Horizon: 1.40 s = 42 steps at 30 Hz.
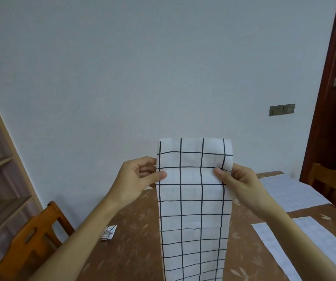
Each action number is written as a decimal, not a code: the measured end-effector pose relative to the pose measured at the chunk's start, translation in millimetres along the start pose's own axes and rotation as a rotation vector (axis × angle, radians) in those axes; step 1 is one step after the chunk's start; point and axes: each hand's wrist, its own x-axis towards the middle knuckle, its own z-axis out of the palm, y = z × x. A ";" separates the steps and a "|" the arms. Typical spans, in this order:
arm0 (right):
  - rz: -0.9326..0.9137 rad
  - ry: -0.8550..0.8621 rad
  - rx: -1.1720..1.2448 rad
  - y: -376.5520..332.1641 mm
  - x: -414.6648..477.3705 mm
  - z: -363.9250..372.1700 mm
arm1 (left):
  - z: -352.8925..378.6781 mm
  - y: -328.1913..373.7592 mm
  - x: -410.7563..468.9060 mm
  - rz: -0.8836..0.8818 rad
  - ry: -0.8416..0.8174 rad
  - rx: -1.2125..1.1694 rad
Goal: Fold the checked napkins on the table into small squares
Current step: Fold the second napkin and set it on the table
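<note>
Hands, left and right, pinch the checked napkin hanging between them.

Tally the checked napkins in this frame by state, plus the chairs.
White black-checked cloth napkin held up by left hand and right hand: 1
Pale checked napkins lying flat on the brown table: 2
Small folded napkin square on the table: 1
Orange-brown wooden chairs: 2
Total: 6
</note>
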 end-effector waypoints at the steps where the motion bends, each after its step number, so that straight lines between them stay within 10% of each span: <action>1: 0.000 0.013 0.013 -0.5 0.0 -1.4 | -1.5 0.9 0.4 -0.006 -0.006 -0.030; 42: 0.040 0.107 0.010 -8.7 -3.9 3.0 | 19.6 -9.6 -1.7 -0.026 0.014 -0.133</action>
